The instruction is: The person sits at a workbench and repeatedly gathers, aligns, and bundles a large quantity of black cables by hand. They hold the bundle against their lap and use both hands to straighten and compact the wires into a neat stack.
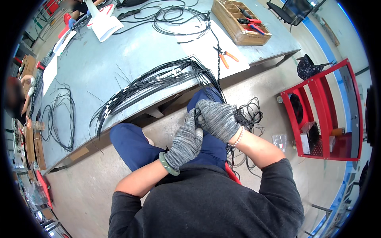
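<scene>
Both my hands wear grey striped knit gloves and meet above my lap, close to the table's front edge. My left hand (185, 141) is closed, its fingers pressed round black cables. Over the same strands, my right hand (217, 119) is curled shut, touching the left fingertips. The exact point of grip is hidden by the gloves. From the hands the bundle of black cables (158, 80) runs up over the table edge and lies along the front of the table, with white labels on it. Its loose ends (249, 113) hang in loops to the right of my leg.
Orange-handled pliers (226, 57) lie on white paper on the grey table (131, 51). Behind them are a wooden tool box (238, 23) and a coil of black cable (180, 22). A red cart (323, 115) stands at right. Other people work at the far left.
</scene>
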### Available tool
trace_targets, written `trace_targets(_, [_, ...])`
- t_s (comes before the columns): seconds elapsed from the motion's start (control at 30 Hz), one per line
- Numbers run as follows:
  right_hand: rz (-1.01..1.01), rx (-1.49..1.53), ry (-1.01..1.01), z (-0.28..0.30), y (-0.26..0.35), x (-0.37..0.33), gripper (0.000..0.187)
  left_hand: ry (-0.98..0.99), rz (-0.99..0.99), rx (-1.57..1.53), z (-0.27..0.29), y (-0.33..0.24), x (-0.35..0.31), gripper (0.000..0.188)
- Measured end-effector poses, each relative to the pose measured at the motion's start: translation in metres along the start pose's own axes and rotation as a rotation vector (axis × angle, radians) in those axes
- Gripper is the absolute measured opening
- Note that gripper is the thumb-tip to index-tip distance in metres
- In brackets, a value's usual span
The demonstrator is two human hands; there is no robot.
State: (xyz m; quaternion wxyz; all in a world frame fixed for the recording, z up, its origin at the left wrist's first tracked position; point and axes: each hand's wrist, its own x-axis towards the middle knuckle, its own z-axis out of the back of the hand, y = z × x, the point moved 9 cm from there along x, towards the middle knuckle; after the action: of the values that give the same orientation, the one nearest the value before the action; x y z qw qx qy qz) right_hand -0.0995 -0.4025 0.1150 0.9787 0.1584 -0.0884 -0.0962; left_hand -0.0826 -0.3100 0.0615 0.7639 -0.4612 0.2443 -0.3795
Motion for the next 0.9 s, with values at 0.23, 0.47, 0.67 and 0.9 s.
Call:
trace_targets(0.23, [0.047,0.027,0.04,-0.014,-0.001,0.008,0.015,0.123,-0.028,-0.057,0.022,0.006,0.016,0.05])
trace_targets(0.47, [0.189,0.172,0.219,0.004,0.009,0.004,0.021,0.182,0.027,-0.1,0.036,-0.004,0.02,0.027])
trace_targets(0.67, [0.123,0.068,0.112,0.008,0.011,0.003,0.016,0.022,-0.135,0.05,0.034,-0.008,0.017,0.029])
trace_targets(0.9, [-0.029,-0.056,-0.018,-0.008,0.013,0.008,0.018,-0.035,-0.028,-0.001,-0.001,0.011,0.0,0.07])
